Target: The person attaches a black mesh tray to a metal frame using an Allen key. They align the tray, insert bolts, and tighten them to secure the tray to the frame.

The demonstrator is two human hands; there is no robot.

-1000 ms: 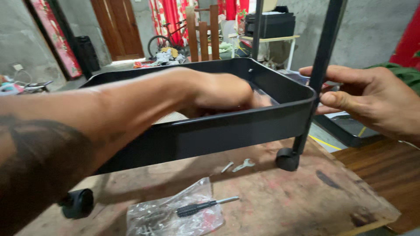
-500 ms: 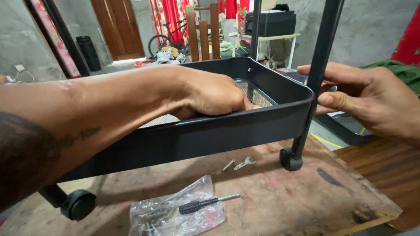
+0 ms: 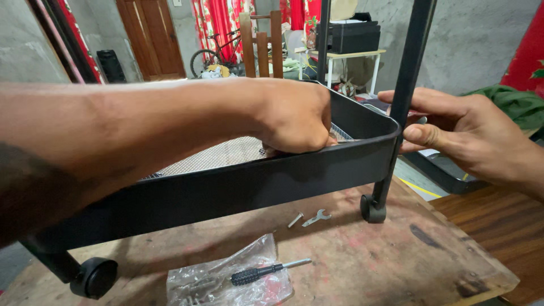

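Tray (image 3: pixel 238 187) (left hand (image 3: pixel 294 116) fisted inside)

The single head-worn camera looked forward and slightly down from just behind the person's arms, so near that the left forearm filled the left half of the view and the left hand (image 3: pixel 294 116) and right hand (image 3: pixel 470 133) sat at mid-height. It faced across the black tray (image 3: pixel 226 190) of a wheeled cart, seen from just above its near rim, with the worn wooden table (image 3: pixel 396 255) below it along the bottom edge. Beyond, the view reached the far side of the room, to a brown door (image 3: pixel 150 37) and red curtains (image 3: pixel 212 22); no second view overlapped it.
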